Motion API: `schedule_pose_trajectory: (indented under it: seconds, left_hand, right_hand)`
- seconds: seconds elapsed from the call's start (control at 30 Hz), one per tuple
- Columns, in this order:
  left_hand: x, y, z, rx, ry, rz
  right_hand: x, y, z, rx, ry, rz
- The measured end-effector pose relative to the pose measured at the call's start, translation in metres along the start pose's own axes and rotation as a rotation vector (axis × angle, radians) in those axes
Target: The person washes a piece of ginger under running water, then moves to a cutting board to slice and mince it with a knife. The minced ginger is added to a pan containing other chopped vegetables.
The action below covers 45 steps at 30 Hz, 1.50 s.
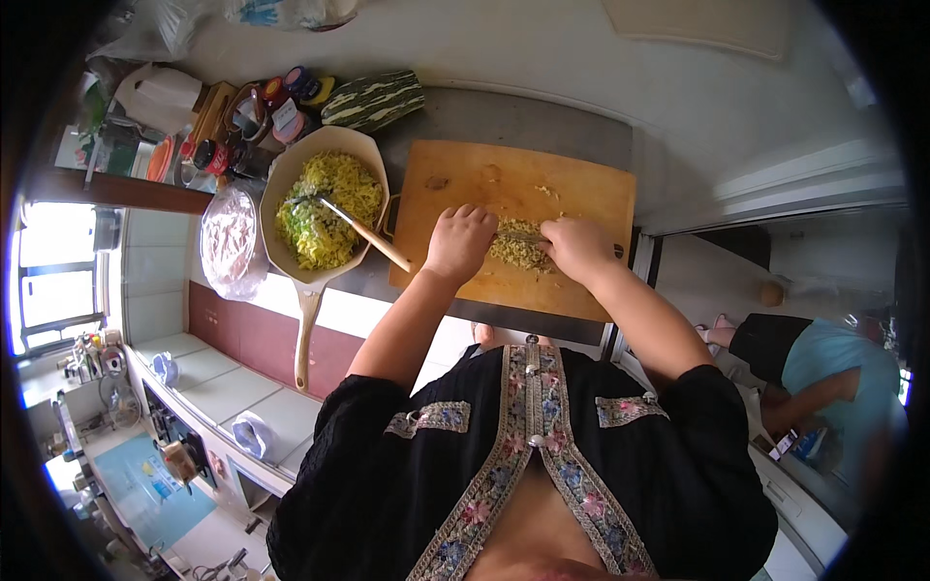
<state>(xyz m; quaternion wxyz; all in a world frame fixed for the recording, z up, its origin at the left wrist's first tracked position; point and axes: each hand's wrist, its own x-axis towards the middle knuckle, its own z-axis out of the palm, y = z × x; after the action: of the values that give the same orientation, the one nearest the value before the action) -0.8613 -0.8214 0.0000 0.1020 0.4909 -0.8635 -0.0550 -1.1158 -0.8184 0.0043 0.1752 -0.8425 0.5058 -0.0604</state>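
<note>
On a wooden cutting board [429,174] lies a pile of finely chopped yellowish food [524,256]. A knife [519,236] crosses the pile, its blade seen edge-on between my hands. My right hand [581,247] grips the knife at its right end. The fingers of my left hand [459,243] are curled over the blade's left end, and their exact hold is partly hidden. Left of the board stands a cream pan [370,145] with a wood-look handle. It contains yellow shredded food [338,171] with green bits, and a wooden-handled utensil [378,243] rests in it.
A plastic-covered bowl [231,240] sits left of the pan. Behind are a striped green squash [374,100], a cola bottle [214,156] and several jars [287,116]. The pan handle [305,341] juts past the counter edge. At right, another person [828,363] holds a phone [785,443].
</note>
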Motion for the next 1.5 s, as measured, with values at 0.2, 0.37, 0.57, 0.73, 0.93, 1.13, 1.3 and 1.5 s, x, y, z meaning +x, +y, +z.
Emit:
schedule_pose_trajectory:
  seconds: [0.2, 0.37, 0.57, 0.73, 0.93, 1.13, 1.3, 1.5]
  left_hand:
    - [0.017, 0.008, 0.004, 0.018, 0.005, 0.003]
    - [0.009, 0.015, 0.005, -0.043, 0.022, -0.002]
    - [0.029, 0.013, 0.002, -0.003, 0.041, -0.014]
    - [0.025, 0.01, -0.004, -0.021, 0.055, -0.006]
    - [-0.013, 0.033, -0.029, -0.041, 0.065, 0.022]
    - [-0.03, 0.034, 0.002, -0.064, 0.033, 0.009]
    - [-0.011, 0.027, 0.005, -0.022, 0.044, -0.001]
    - [0.001, 0.023, 0.002, -0.017, 0.056, 0.0]
  right_hand:
    - [-0.002, 0.006, -0.01, 0.032, 0.004, 0.056]
    - [0.0, 0.02, -0.001, 0.02, 0.004, 0.072]
    - [0.01, 0.026, -0.012, 0.016, -0.004, 0.11]
    - [0.008, 0.013, -0.026, 0.013, -0.018, 0.086]
    - [-0.032, -0.016, -0.037, 0.046, -0.028, 0.067]
    - [-0.041, -0.014, -0.011, 0.051, -0.035, 0.045]
    - [-0.024, 0.0, -0.005, 0.038, -0.015, 0.062]
    - [-0.014, 0.003, -0.013, 0.047, 0.005, 0.05]
